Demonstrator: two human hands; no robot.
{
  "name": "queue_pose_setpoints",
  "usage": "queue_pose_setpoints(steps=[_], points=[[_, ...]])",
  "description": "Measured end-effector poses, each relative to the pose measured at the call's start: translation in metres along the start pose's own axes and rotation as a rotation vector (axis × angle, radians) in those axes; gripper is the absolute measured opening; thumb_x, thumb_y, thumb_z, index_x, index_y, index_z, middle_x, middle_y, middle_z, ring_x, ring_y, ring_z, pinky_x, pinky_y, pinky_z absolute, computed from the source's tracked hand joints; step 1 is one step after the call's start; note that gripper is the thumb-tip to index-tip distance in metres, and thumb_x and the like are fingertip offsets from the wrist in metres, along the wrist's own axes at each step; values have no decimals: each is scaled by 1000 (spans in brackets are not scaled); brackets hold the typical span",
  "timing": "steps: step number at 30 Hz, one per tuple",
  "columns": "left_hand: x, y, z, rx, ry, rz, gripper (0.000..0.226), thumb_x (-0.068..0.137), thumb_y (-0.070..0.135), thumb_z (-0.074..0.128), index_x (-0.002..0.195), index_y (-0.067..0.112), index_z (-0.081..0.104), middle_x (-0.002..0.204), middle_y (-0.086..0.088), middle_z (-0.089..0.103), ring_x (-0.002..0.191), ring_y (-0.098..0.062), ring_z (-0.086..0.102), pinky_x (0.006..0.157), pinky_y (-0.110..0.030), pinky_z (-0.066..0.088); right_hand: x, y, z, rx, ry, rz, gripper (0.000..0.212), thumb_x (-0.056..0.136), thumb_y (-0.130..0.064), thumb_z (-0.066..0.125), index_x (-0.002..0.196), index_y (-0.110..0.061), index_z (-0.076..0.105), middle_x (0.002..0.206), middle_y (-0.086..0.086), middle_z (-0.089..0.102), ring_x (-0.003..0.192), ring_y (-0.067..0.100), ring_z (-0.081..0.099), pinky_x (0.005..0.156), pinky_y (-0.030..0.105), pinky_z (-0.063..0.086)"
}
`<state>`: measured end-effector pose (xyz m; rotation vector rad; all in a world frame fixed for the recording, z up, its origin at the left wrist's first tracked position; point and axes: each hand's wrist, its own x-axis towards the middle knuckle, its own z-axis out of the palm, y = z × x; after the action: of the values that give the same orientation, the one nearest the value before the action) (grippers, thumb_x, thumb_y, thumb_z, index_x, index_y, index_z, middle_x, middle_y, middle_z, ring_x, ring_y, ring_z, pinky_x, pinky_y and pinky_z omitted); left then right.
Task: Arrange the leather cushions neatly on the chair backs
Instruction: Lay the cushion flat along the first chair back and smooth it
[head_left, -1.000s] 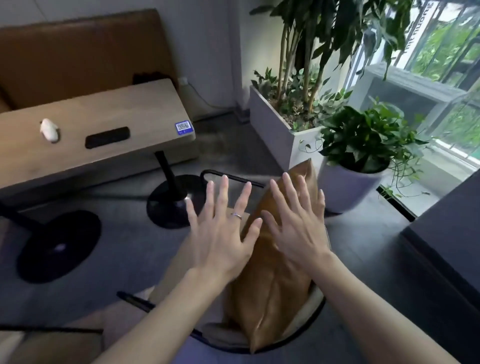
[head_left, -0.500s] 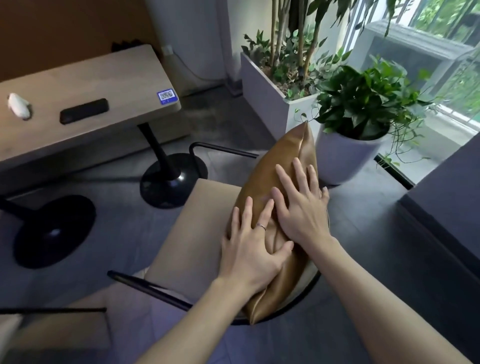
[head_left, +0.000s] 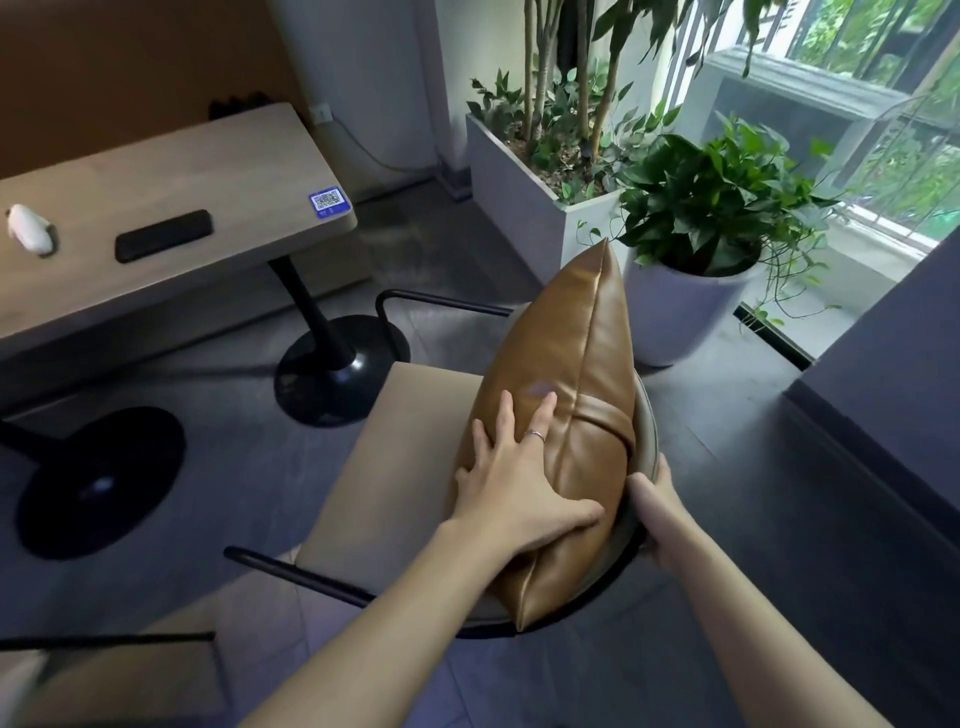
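A tan leather cushion (head_left: 576, 358) stands on edge on a beige chair seat (head_left: 395, 467), leaning against the curved chair back (head_left: 647, 415). My left hand (head_left: 514, 483) lies flat on the cushion's front face, fingers spread, a ring on one finger. My right hand (head_left: 657, 514) is curled around the rim of the chair back behind the cushion, with its fingertips hidden by the cushion and rim. The chair has black metal arms (head_left: 441, 301).
A wooden table (head_left: 171, 171) on black pedestal bases stands at the left, with a black phone (head_left: 163, 241) and a white object (head_left: 28, 228) on it. A white planter box (head_left: 519, 197) and a round potted plant (head_left: 685, 306) stand just beyond the chair. A dark wall (head_left: 893, 374) stands at the right.
Both hands came down onto the cushion. The right hand then slid off its face to the chair back's rim behind it, while the left hand stayed pressed on the front.
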<state>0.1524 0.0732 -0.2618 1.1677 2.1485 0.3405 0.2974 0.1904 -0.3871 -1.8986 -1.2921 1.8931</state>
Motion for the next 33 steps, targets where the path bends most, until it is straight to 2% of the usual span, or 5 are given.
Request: queue_pose_setpoints(steps=[3, 9, 23, 27, 33], points=[[7, -1, -5, -9, -29, 47, 121, 71, 50, 79, 156, 51, -8, 169, 3, -17, 155, -37, -2, 120, -56, 22, 18, 11, 2, 43, 22, -22, 103, 54, -38, 54, 151, -48, 21, 144, 4, 57, 114, 36, 64, 90, 57, 59], [20, -14, -20, 33, -50, 109, 118, 71, 44, 79, 156, 53, -2, 171, 0, -7, 152, -39, 20, 118, -46, 29, 63, 41, 14, 38, 74, -27, 95, 55, -39, 63, 143, -54, 31, 142, -1, 61, 119, 32, 63, 95, 55, 57], [42, -69, -89, 205, 45, -83, 107, 77, 7, 61, 159, 46, 4, 171, 3, -10, 156, -30, -2, 120, -55, 14, 5, -15, 141, 98, 68, -48, 124, 55, -50, 72, 157, -44, 3, 148, 8, 53, 123, 38, 60, 101, 56, 52], [44, -90, -105, 334, 163, -170, 105, 81, 11, 66, 159, 46, 4, 171, -2, -9, 155, -33, -4, 119, -56, 15, -16, -29, 183, 192, -3, -12, 130, 46, -50, 71, 156, -49, 0, 142, 7, 54, 114, 37, 63, 92, 59, 57], [38, -130, -112, 486, 378, -282, 106, 83, 38, 73, 159, 41, -1, 170, -10, -4, 154, -38, -3, 119, -63, 11, -27, -24, 234, 149, -115, 2, 140, 53, -58, 78, 155, -46, -18, 162, 3, 35, 135, 36, 50, 109, 56, 46]])
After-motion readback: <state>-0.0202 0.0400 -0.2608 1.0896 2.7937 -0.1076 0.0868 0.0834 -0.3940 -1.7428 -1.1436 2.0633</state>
